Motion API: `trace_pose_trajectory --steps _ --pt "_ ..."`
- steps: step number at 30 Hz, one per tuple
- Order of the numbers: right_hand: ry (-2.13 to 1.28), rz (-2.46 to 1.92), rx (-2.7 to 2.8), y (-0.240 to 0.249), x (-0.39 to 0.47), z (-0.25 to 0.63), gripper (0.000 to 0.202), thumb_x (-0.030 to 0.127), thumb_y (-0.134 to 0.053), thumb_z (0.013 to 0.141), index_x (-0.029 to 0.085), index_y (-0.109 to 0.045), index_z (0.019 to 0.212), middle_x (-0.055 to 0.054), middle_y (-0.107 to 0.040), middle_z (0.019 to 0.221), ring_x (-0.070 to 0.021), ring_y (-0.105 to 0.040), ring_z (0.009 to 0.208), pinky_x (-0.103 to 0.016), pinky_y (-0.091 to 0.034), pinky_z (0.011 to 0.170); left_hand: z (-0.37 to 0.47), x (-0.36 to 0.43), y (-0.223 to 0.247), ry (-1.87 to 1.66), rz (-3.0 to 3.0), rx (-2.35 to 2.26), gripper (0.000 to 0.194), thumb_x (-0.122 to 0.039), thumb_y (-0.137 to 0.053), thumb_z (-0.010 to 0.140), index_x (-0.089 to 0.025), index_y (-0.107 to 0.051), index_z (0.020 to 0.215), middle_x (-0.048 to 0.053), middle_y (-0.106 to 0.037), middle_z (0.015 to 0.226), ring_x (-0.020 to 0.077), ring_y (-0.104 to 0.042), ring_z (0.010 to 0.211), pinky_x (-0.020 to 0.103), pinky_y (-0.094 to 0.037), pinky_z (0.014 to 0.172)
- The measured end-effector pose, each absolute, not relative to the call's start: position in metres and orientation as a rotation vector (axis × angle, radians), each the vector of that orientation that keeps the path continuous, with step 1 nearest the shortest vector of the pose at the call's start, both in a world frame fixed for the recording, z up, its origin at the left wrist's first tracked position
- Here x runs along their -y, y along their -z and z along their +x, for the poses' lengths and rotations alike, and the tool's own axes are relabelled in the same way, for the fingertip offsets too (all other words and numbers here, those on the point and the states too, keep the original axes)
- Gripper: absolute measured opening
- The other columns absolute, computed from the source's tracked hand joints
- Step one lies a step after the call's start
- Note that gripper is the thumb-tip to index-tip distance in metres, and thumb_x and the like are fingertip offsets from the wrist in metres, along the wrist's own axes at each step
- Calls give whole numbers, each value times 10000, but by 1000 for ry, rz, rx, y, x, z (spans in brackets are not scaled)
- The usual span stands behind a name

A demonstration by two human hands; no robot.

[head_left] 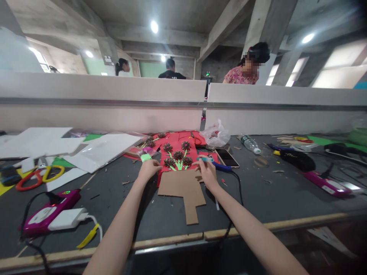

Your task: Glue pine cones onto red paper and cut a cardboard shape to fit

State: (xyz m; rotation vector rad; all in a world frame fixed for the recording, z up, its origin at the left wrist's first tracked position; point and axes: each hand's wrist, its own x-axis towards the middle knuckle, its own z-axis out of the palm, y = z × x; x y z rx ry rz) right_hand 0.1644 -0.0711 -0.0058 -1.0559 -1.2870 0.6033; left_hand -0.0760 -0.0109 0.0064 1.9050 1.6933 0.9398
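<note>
A red sheet [171,143] bears several dark pinecone-like flowers [178,155] with bright green paper stems [179,165]. My left hand [149,170] is at its left edge, fingers curled together against the paper. At the right edge is my right hand [207,172], its fingers bent around a slim teal pen-like stick [205,159]; its exact kind is unclear. Below the flowers lies a cut piece of brown cardboard [182,187], between my forearms. A blue-handled hot glue gun [222,167] rests just beyond my right hand, its front partly hidden.
A phone [227,158], plastic bottle [250,144] and crumpled bag [216,135] are at the back right. Scissors [40,178], white sheets [100,151] and a purple power strip [51,212] are left. Another strip [327,183] with cables is right. People stand beyond the white partition [100,89].
</note>
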Motion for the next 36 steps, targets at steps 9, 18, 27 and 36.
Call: trace_pose_trajectory --steps 9,18,27,36 --pt "-509 -1007 1323 10 71 170 270 282 -432 775 191 -540 1004 23 -601 605 -89 -463 420 -218 -414 463 -49 27 -16 -1258 2115 -1441 239 -381 -515 711 -171 -609 776 10 -561 619 128 -476 586 228 -346 590" --pt "-393 -1038 1784 10 75 156 595 131 -372 724 281 -334 1298 6 -417 1306 -171 -369 1188 -378 -308 992 -13 45 -7 -1037 1900 -969 406 -413 -548 705 -153 -529 1016 48 -593 800 131 -515 646 244 -406 605" --pt "-254 -983 2093 19 77 147 625 253 -420 797 323 -151 1357 26 -210 1417 -202 -220 1286 -427 -259 1018 1 50 -4 -907 1875 -725 338 -344 -522 732 -134 -574 992 54 -593 825 161 -518 756 256 -403 673" --pt "-370 -893 2020 15 81 150 610 215 -410 800 276 -174 1359 -19 -304 1382 -175 -281 1264 -392 -271 1026 -4 50 -7 -828 1913 -828 447 -408 -485 740 -139 -560 1089 4 -522 627 132 -428 605 233 -348 572"
